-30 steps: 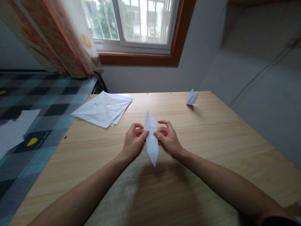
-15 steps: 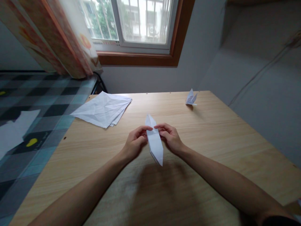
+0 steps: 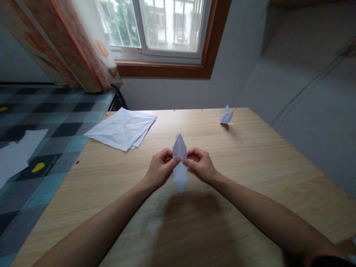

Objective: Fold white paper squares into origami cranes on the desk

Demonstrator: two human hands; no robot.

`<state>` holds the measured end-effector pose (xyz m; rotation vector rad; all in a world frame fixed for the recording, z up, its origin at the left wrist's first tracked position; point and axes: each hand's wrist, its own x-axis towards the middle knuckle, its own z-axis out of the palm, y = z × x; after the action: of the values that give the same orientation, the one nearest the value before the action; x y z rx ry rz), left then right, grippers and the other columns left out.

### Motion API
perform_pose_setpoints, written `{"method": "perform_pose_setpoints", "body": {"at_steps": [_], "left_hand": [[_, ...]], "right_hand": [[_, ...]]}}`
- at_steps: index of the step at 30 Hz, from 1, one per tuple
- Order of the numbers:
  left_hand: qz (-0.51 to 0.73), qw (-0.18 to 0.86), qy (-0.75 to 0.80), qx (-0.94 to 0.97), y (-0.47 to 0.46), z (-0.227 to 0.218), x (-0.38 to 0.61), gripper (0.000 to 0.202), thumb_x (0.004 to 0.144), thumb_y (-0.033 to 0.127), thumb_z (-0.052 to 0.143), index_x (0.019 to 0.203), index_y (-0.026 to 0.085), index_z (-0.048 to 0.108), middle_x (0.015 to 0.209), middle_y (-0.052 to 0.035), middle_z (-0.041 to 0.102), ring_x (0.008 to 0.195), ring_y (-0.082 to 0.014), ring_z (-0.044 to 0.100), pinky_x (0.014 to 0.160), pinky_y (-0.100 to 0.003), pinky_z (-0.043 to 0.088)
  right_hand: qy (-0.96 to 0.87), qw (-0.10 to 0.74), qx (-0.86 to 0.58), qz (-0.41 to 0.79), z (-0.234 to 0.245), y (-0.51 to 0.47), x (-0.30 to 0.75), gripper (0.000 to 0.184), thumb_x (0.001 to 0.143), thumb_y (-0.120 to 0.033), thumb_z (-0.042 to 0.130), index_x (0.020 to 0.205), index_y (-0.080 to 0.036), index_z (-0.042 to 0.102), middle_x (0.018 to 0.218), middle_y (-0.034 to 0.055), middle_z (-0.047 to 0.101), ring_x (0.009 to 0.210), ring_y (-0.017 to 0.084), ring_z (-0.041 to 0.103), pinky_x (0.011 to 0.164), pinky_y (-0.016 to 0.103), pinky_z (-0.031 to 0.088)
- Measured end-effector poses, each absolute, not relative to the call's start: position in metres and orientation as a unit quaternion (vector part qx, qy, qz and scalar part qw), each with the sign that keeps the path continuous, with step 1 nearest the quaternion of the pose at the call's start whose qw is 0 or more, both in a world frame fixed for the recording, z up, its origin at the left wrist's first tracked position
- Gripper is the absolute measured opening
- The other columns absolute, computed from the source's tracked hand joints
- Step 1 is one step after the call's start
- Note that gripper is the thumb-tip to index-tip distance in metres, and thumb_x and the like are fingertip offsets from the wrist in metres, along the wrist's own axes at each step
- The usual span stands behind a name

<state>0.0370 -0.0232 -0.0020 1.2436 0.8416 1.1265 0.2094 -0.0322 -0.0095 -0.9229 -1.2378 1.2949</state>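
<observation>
A narrow piece of folded white paper (image 3: 180,178), pointed at both ends, is held above the table between my two hands. My left hand (image 3: 162,165) pinches its left edge near the middle, thumb in front and fingers curled behind. On the opposite edge my right hand (image 3: 200,163) grips it the same way, the two thumb tips close together at a crosswise crease. The upper half shows a centre seam and a second point just behind its tip. The fingertips behind the paper are partly hidden.
Creased white sheets (image 3: 122,128) lie stacked at the table's (image 3: 264,163) back left. A folded paper figure (image 3: 226,115) stands near the back edge, right of centre. Left of the table is a checked cloth (image 3: 61,146) with torn white paper (image 3: 19,154) on it.
The folded paper has turned from a slant to nearly upright, and its seamed upper face now shows. Both thumbs have come round to the front near the crease.
</observation>
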Motion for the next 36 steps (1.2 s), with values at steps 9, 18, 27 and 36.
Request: {"method": "perform_pose_setpoints", "body": {"at_steps": [9, 18, 27, 36], "left_hand": [[0.52, 0.542, 0.384, 0.537, -0.0251, -0.0004, 0.0402, 0.032, 0.074, 0.028, 0.075, 0.073, 0.02, 0.043, 0.056, 0.0094, 0.046, 0.047, -0.0055, 0.04, 0.047, -0.018, 0.029], [0.492, 0.492, 0.415, 0.587, -0.027, 0.0059, 0.0392, 0.022, 0.075, 0.033, 0.074, 0.077, 0.018, 0.058, 0.06, 0.0055, 0.052, 0.053, -0.0087, 0.047, 0.05, -0.02, 0.034], [0.439, 0.557, 0.375, 0.597, -0.0275, -0.0009, 0.0357, 0.047, 0.076, 0.038, 0.076, 0.115, 0.015, 0.064, 0.09, -0.0057, 0.07, 0.075, -0.0169, 0.064, 0.066, -0.027, 0.05], [0.49, 0.6, 0.365, 0.517, -0.0207, 0.0015, 0.0342, 0.029, 0.074, 0.036, 0.075, 0.092, 0.014, 0.071, 0.089, -0.0078, 0.073, 0.089, -0.0243, 0.066, 0.077, -0.034, 0.053]], "right_hand": [[-0.463, 0.564, -0.371, 0.575, -0.0099, -0.0337, 0.2027, 0.043, 0.066, -0.028, 0.079, 0.096, -0.024, 0.048, 0.064, -0.0098, 0.059, 0.056, 0.01, 0.056, 0.056, 0.023, 0.047], [-0.461, 0.536, -0.378, 0.598, -0.0114, -0.0315, 0.2056, 0.042, 0.061, -0.039, 0.087, 0.084, -0.02, 0.057, 0.065, -0.0057, 0.063, 0.055, 0.01, 0.058, 0.055, 0.025, 0.05], [-0.557, 0.54, -0.33, 0.538, -0.017, -0.0371, 0.2043, 0.02, 0.082, -0.038, 0.073, 0.098, -0.027, 0.071, 0.105, 0.0028, 0.064, 0.086, 0.015, 0.063, 0.078, 0.032, 0.055], [-0.553, 0.55, -0.359, 0.513, -0.0164, -0.0361, 0.2062, 0.018, 0.076, -0.03, 0.074, 0.094, -0.026, 0.074, 0.11, 0.0044, 0.064, 0.092, 0.017, 0.063, 0.075, 0.03, 0.054]]}}
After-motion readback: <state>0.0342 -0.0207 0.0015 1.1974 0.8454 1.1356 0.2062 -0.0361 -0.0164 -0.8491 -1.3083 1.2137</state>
